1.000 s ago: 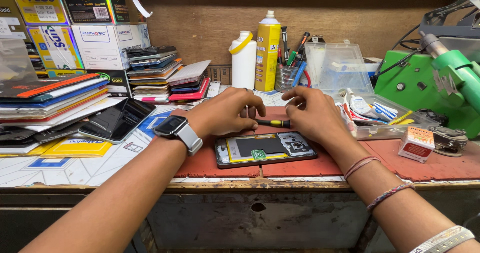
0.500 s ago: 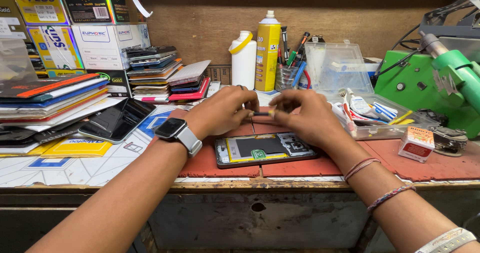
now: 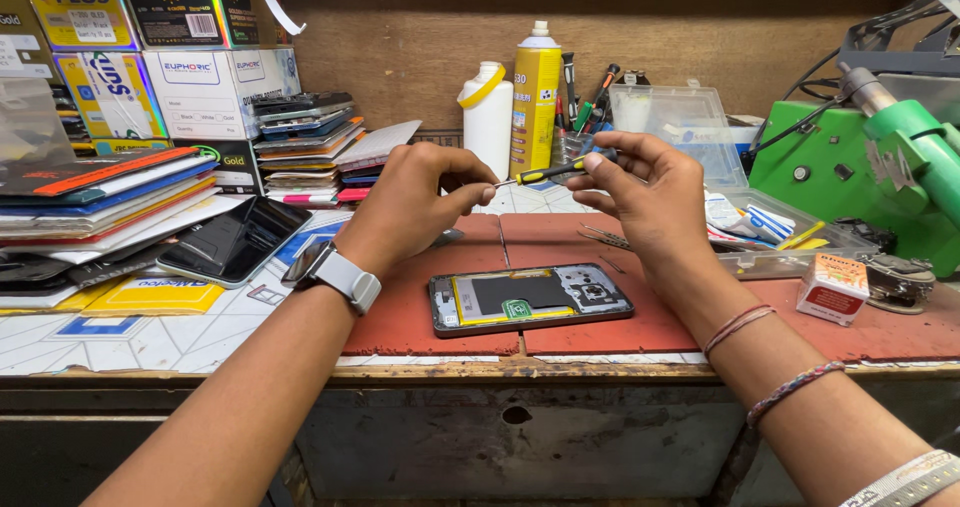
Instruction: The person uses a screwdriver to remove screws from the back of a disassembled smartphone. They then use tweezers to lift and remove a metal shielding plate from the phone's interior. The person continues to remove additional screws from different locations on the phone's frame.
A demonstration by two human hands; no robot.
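Both hands have lifted off the red mat since a moment ago and now hover above the opened phone (image 3: 531, 300), which lies flat on the red mat (image 3: 420, 317) with its back cover off, battery and green connector showing. Right hand (image 3: 650, 192) pinches the handle of a small yellow-and-black screwdriver (image 3: 555, 170) between thumb and fingertips, holding it nearly level above and behind the phone. Left hand (image 3: 410, 202), with a grey-strapped smartwatch (image 3: 335, 272) on its wrist, closes thumb and forefinger on the screwdriver's metal tip; whether something tiny sits between those fingertips cannot be told. Behind the phone, against the wooden back wall, stand a white bottle (image 3: 487, 117) and a yellow spray can (image 3: 536, 97), just beside each other. Left of the phone, off the mat, a dark phone (image 3: 232, 242) lies face up near a stack of flat boxes (image 3: 95, 192). Right of the phone sits a small red-and-white box (image 3: 833, 289), with a green machine (image 3: 870, 177) behind it.
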